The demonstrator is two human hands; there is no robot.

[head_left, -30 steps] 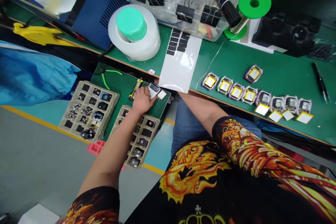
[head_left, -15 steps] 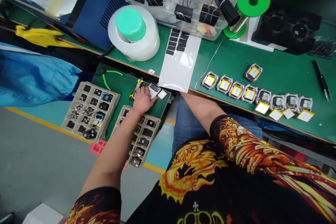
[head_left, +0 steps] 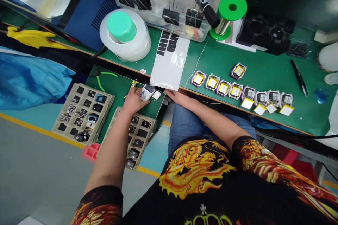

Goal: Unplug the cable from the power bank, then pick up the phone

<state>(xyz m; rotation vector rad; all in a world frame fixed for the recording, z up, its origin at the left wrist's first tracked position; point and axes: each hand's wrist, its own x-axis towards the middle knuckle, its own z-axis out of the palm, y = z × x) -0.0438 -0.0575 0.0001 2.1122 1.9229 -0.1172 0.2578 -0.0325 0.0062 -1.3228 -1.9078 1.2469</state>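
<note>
White device (head_left: pixel 146 93) — apparently resting on the lower green board (head_left: pixel 153 109), touching or nearly touching the left hand (head_left: pixel 133 102) at one side, near parted fingers and thumb, but not showing whether being clamped. Probably handling as light, stiff and slightly slippery, perhaps fragile at the dark end (head_left: pixel 149 87), so calling for a gentle hold by the pale sides. Sitting just beside a small white block (head_left: pixel 156 95) — and apart from the right hand (head_left: pixel 173 95) near the green bench (head_left: pixel 211 59), fingertips partly hiding, grip impossible to tell.
</note>
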